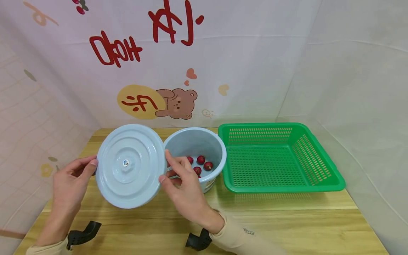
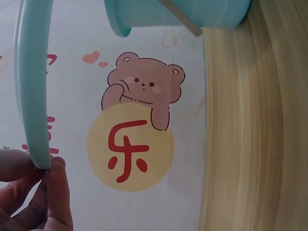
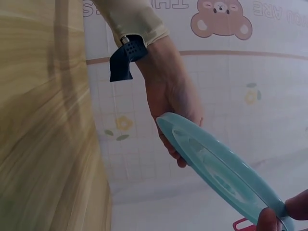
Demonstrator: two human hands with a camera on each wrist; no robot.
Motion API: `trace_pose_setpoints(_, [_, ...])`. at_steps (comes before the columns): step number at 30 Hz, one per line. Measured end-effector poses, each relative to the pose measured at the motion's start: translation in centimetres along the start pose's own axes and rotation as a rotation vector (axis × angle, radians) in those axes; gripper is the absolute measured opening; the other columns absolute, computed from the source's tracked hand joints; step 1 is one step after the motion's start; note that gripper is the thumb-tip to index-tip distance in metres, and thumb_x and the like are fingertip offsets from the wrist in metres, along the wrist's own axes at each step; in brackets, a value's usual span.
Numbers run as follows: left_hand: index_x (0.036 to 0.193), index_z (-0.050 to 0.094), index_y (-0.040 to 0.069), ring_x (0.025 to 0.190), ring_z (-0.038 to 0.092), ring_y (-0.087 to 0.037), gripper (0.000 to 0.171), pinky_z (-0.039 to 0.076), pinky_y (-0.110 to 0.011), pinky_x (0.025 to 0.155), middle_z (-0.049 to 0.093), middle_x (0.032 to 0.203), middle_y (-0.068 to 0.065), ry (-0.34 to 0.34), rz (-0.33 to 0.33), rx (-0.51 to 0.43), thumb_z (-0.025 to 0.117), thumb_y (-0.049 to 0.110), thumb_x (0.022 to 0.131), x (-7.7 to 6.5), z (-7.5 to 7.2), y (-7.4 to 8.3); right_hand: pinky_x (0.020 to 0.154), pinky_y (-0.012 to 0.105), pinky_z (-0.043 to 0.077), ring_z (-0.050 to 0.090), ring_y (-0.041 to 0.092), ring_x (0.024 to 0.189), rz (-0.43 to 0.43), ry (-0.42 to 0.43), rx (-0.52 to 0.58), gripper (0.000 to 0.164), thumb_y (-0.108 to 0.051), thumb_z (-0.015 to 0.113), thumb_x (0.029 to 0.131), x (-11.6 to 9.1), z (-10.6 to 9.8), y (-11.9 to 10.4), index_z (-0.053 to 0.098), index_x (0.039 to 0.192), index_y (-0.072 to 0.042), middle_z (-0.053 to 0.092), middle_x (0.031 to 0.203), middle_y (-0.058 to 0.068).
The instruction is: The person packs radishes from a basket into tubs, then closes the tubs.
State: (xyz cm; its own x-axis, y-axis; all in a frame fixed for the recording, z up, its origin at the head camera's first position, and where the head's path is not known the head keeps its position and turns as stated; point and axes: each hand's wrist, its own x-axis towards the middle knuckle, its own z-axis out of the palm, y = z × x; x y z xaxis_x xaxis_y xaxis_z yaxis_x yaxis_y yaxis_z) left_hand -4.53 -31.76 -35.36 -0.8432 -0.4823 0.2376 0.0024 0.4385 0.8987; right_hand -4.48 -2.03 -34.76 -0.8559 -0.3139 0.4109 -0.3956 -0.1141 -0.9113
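Note:
A round light-blue plastic lid (image 1: 111,180) is held up over the table in front of me, its ringed face tilted toward the head camera. My left hand (image 1: 67,186) pinches its left edge between thumb and fingers. On the opposite edge, my right hand (image 1: 189,198) grips with thumb and fingertips. Behind the right hand stands a matching light-blue bucket (image 1: 220,145), uncovered, with several small red radishes (image 1: 208,166) on its bottom. In the left wrist view the lid (image 2: 33,86) appears edge-on, and the bucket's grey handle (image 2: 183,18) hangs at its side.
A green slotted plastic basket (image 1: 331,177) sits right of the bucket, close against its rim. Everything stands on a wooden table (image 1: 287,226). A printed cloth (image 1: 255,63) with a bear and red characters hangs behind it and wraps both sides.

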Motion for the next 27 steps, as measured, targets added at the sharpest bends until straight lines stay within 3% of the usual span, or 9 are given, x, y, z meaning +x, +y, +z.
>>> trace_pose_setpoints(5, [0.121, 0.074, -0.002, 0.081, 0.068, 0.001, 0.027, 0.054, -0.01, 0.072, 0.072, 0.093, 0.02, -0.04, 0.016, -0.012, 0.071, 0.012, 0.098, -0.2, 0.5, 0.5, 0.084, 0.028, 0.058, 0.066, 0.022, 0.098, -0.018, 0.019, -0.034, 0.058, -0.005, 0.065, 0.101, 0.0, -1.4, 0.0, 0.044, 0.155, -0.004, 0.053, 0.123, 0.014])
trace_pose_setpoints(13, [0.125, 0.07, -0.007, 0.085, 0.07, -0.001, 0.032, 0.055, -0.012, 0.075, 0.073, 0.1, 0.018, -0.123, 0.111, -0.02, 0.07, 0.011, 0.099, -0.8, 1.5, 1.1, 0.084, 0.027, 0.057, 0.066, 0.02, 0.1, -0.01, 0.064, -0.075, 0.054, -0.006, 0.065, 0.1, -0.1, -3.4, 0.0, 0.05, 0.153, -0.007, 0.054, 0.127, 0.01])
trace_pose_setpoints(22, [0.127, 0.07, -0.007, 0.089, 0.07, 0.0, 0.033, 0.055, -0.011, 0.076, 0.073, 0.103, 0.021, -0.16, 0.119, -0.063, 0.071, 0.008, 0.098, -1.2, 2.9, 1.7, 0.086, 0.032, 0.06, 0.065, 0.021, 0.098, 0.016, 0.116, -0.073, 0.052, -0.003, 0.066, 0.1, -0.2, -5.3, -0.2, 0.054, 0.15, -0.009, 0.055, 0.128, 0.01])
trace_pose_setpoints(27, [0.126, 0.07, -0.008, 0.092, 0.071, -0.003, 0.032, 0.055, -0.012, 0.079, 0.075, 0.106, 0.014, -0.176, 0.098, -0.185, 0.071, 0.005, 0.097, -1.3, 3.8, 2.3, 0.081, 0.028, 0.06, 0.066, 0.022, 0.098, 0.004, 0.14, -0.088, 0.052, -0.003, 0.066, 0.1, -0.3, -6.3, -0.1, 0.054, 0.15, -0.006, 0.055, 0.129, 0.014])
